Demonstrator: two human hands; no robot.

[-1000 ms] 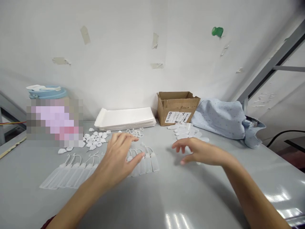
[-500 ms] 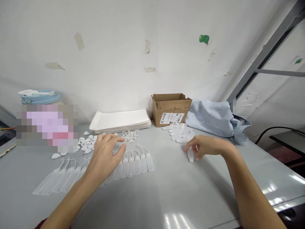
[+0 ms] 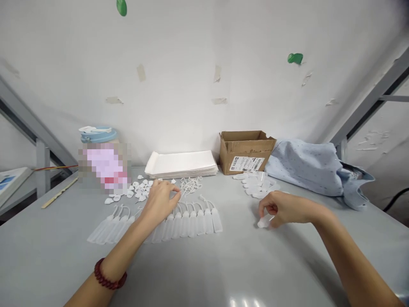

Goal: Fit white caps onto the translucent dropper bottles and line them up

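My right hand (image 3: 286, 207) pinches a tube (image 3: 263, 221), seemingly turned further left than before; my left hand (image 3: 160, 199) stays loosely open.

Along my bench's (image 3: 236, 264) far edge, a container (image 3: 99, 135) is standing leftmost, then a stack of sheets (image 3: 181, 164), a box (image 3: 247, 153) and a cloth (image 3: 302, 166). Caps (image 3: 139, 187) and cords (image 3: 191, 184) are lying before the stack, loose tubes (image 3: 258, 184) before the box. Nearer the front edge, my left hand (image 3: 162, 198) is spanning a tube row (image 3: 198, 224); rightward, my right hand (image 3: 279, 209) is holding a single tube (image 3: 264, 221).
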